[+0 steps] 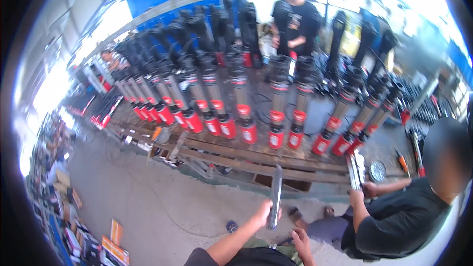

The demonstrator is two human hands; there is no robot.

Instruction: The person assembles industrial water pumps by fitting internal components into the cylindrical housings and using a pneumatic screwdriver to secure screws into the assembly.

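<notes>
My left hand (265, 213) is closed around the lower part of a long, flat silver metal piece (277, 189), held upright in front of the bench. Lower and to the right, my right hand (301, 244) is near my body with its fingers loosely bent and apart, and I see nothing in it. Beyond the metal piece, a row of tall tool-like units stands on the workbench (315, 160). They have red bases, silver shafts and black tops; one such unit (276, 123) is almost straight ahead of my left hand.
At the right, a co-worker (394, 221) in a dark shirt holds a similar silver piece (354, 173). Another person (295, 24) stands behind the bench. An orange-handled tool (402, 161) and a round dish (377, 171) lie at the bench's right. Boxes (116, 249) sit on the floor at lower left.
</notes>
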